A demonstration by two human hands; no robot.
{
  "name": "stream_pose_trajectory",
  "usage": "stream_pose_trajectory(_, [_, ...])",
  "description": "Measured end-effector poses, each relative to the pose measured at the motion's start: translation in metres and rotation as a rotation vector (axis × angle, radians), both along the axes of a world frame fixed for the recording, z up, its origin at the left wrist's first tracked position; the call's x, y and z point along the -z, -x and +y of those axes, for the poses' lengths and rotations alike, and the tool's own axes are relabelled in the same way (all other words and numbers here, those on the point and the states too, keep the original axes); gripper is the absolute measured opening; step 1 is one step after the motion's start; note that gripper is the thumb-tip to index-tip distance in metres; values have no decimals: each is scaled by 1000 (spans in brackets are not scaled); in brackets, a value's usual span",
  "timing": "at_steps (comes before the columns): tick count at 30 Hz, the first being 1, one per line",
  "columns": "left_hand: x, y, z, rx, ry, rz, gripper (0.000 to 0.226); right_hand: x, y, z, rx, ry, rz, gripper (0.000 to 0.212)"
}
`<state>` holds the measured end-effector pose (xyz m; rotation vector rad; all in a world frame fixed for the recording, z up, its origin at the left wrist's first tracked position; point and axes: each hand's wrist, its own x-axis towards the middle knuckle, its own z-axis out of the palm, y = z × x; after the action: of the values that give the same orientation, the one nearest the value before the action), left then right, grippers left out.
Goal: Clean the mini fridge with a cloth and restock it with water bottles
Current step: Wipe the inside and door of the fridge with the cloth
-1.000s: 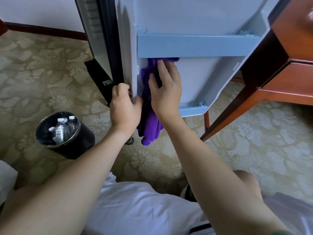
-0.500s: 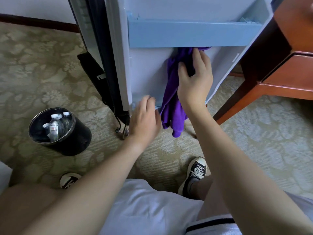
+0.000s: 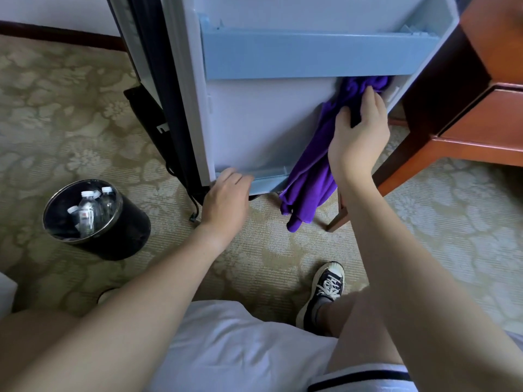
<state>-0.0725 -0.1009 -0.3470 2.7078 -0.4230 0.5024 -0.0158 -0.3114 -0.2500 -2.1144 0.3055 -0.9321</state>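
The mini fridge door (image 3: 268,123) stands open, its white inner panel facing me, with a blue upper shelf (image 3: 311,56) and a small blue lower shelf (image 3: 268,176). My right hand (image 3: 358,137) grips a purple cloth (image 3: 311,179) and presses it on the panel's right side, just under the upper shelf. The cloth's loose end hangs below the door. My left hand (image 3: 223,199) touches the lower shelf's left corner with relaxed, slightly blurred fingers. Several water bottles (image 3: 87,213) stand in a black bin (image 3: 119,239) on the carpet at the left.
A red-brown wooden desk (image 3: 481,114) stands close on the right, its leg just behind the door. A black bracket and cable (image 3: 158,123) sit left of the fridge. My shoe (image 3: 325,292) rests on the patterned carpet below the cloth.
My right hand has slid the cloth rightwards along the panel under the upper shelf. My left hand has let go of the door's edge and dropped to the lower shelf.
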Motion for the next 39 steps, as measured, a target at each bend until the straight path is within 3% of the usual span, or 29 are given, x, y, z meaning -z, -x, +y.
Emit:
stream_pose_trajectory(6, [4,2,-2,-7,-159,-23,39,16,2,2,22,120,57,39])
stream_pose_trajectory(14, [4,7,-4,2,-316,40,50,42,10,14,80,-66,234,15])
stream_pose_trajectory(18, [2,10,-7,-8,-272,83,54,40,12,29,110,-197,259,16])
stream_pose_trajectory(25, [-1,14,-8,-12,-165,112,51,39,25,75,-35,-284,198,21])
stream_pose_trajectory(28, [-2,14,-9,-25,-148,120,53,40,27,91,-52,-257,195,19])
stream_pose_trajectory(32, [2,14,-10,-46,-140,127,47,40,31,111,-184,-110,84,1])
stream_pose_trajectory(39, [-1,19,-14,-94,-66,11,30,40,32,123,-399,18,46,8])
